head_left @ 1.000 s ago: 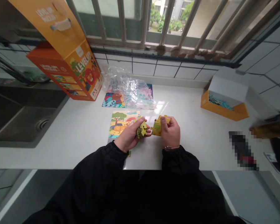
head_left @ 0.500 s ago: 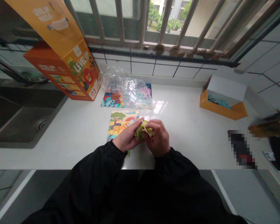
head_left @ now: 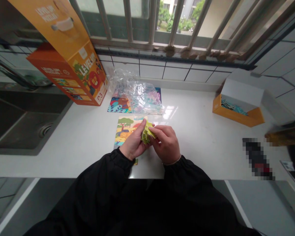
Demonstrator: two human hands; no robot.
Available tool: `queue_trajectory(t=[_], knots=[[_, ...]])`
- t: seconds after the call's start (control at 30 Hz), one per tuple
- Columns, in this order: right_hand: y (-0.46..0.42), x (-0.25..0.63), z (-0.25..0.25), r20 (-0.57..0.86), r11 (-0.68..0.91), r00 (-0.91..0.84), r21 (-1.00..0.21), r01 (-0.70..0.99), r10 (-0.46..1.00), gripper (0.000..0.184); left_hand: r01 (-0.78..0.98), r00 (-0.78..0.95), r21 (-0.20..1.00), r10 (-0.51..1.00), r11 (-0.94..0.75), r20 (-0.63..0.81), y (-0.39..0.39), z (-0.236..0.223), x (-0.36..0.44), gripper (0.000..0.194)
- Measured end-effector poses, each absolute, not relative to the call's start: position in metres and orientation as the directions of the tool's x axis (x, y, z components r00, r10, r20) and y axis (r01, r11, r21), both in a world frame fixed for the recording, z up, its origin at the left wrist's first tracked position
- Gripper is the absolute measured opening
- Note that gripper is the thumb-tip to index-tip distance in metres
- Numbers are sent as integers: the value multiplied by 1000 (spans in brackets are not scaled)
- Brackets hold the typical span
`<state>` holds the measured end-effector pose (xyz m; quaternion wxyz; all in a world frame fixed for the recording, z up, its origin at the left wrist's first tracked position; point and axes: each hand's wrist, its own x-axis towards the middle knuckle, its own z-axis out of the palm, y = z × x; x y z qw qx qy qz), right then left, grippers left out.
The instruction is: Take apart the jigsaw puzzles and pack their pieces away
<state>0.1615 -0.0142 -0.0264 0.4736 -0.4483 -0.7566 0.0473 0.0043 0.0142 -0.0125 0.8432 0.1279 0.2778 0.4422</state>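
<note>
In the middle of the bench (head_left: 199, 137), just above its surface, a small stack of yellow-green puzzle pieces (head_left: 147, 133) is held between two bare hands. The left hand (head_left: 134, 143) grips the stack from the side, its thumb lying along the top edge. The right hand (head_left: 167, 144) is closed in from the other side, its bent fingertips against the same pieces; whether it pinches one piece alone cannot be made out. Both wrists come out of black sleeves (head_left: 100, 173).

Partly behind the left hand, a savanna picture (head_left: 124, 126) lies flat, showing a green tree and a spotted animal. A small yellow-green scrap (head_left: 136, 162) peeks out beside the left cuff. Farther back, a crinkled clear bag (head_left: 142, 93) covers much of a brightly coloured sheet (head_left: 119, 105).

To the left stands a tall orange box (head_left: 88, 75) marked "LEVEL UP", its top flap raised; beside it is a dark sink (head_left: 22, 127). To the right, well apart from the hands, a small yellow box (head_left: 236, 117) sits with its white lid up and teal pieces (head_left: 232, 106) inside. Nearer the front edge lies a dark, pixelated object (head_left: 257, 159). White tiles (head_left: 151, 71) and a barred window (head_left: 151, 23) close the back.
</note>
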Motion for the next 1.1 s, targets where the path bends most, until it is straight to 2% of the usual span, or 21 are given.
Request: queue_trajectory(t=[0.13, 0.2, 0.4, 0.5, 0.63, 0.7, 0.77, 0.93, 1.1], knots=[[-13, 161, -26, 615, 623, -277, -465, 628, 738, 46, -709, 391, 480, 855, 516, -342, 15, -14, 5, 40], [-14, 161, -25, 611, 644, -309, -460, 612, 729, 49, -718, 341, 513, 880, 470, -330, 15, -15, 6, 37], [-11, 165, -26, 615, 554, -145, -550, 625, 775, 43, -652, 124, 698, 950, 296, -288, 8, -1, -3, 42], [-9, 162, -31, 543, 559, -249, -536, 632, 802, 48, -531, 11, 811, 960, 244, -281, 2, 13, -25, 46], [-18, 150, -38, 374, 617, -492, -449, 646, 786, 72, -277, -140, 958, 984, 69, -111, -4, 23, -67, 45], [-26, 144, -38, 284, 626, -561, -420, 656, 778, 81, -152, -197, 988, 979, 15, -45, -4, 22, -86, 49], [-35, 142, -37, 226, 630, -595, -405, 662, 771, 85, -111, -242, 994, 969, 19, -45, -5, 18, -98, 51], [-56, 155, -33, 206, 627, -597, -371, 685, 775, 79, -86, -206, 991, 972, 100, -116, -17, 2, -99, 51], [-83, 200, -36, 244, 586, -533, -297, 754, 810, 61, 171, -3, 979, 994, 107, -108, -35, -3, -78, 49]])
